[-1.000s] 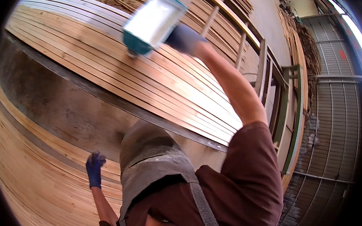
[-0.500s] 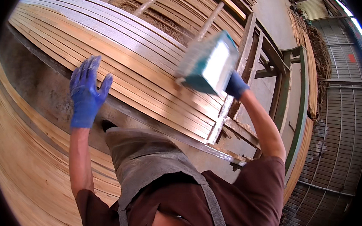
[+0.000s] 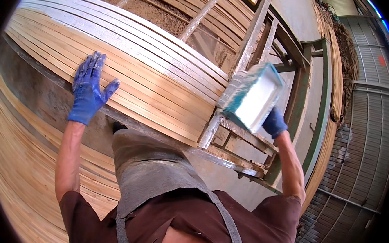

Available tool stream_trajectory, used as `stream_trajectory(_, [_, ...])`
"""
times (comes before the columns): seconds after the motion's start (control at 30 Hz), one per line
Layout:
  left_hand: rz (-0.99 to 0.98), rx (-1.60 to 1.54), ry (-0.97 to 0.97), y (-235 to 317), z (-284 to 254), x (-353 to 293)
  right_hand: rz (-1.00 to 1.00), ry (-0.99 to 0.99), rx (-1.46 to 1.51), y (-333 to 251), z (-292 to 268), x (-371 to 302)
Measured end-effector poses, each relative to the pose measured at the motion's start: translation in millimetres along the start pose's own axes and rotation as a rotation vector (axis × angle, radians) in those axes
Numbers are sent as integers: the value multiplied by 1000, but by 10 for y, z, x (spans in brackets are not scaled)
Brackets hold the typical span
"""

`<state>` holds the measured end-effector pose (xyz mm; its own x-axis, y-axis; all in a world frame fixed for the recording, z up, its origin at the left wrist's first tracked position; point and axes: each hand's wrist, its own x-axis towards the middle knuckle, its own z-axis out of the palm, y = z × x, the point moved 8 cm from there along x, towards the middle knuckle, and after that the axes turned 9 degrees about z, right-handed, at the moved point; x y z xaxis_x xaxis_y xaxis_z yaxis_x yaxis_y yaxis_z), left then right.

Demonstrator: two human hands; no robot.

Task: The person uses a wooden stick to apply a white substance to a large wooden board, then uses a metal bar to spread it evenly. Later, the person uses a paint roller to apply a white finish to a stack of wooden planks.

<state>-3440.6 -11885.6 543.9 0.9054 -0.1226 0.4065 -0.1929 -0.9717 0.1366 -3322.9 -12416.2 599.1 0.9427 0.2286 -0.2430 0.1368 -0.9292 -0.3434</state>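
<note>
Pressing flat, left hand [image 3: 87, 91] lay open on stacked wooden slats [image 3: 152, 73], upper left. Right hand [image 3: 274, 122] gripped tilted teal tray [image 3: 252, 96], centre right; white contents might spill if tilt grew.

Blue-gloved left hand [image 3: 88, 91] on pale yellow wood strips [image 3: 129, 81]; blue-gloved right hand [image 3: 274, 122] with a teal, white-coated block [image 3: 252, 96].
</note>
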Motion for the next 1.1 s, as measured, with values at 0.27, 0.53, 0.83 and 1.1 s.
stream_trajectory(0.27, [16,11,-62,11,24,-64,-443,86,-163,-1089,856,1027])
stream_trajectory(0.53, [208,-21,-269,182,-158,-253,156,-55,628,437,269,-862])
stream_trajectory(0.83, [176,-133,-242,-41,-117,-56,44,-54,8,-146,111,-970])
stream_trajectory(1.1, [74,-268,-18,-518,-208,3,-172,-163,98,-1577,883,-211])
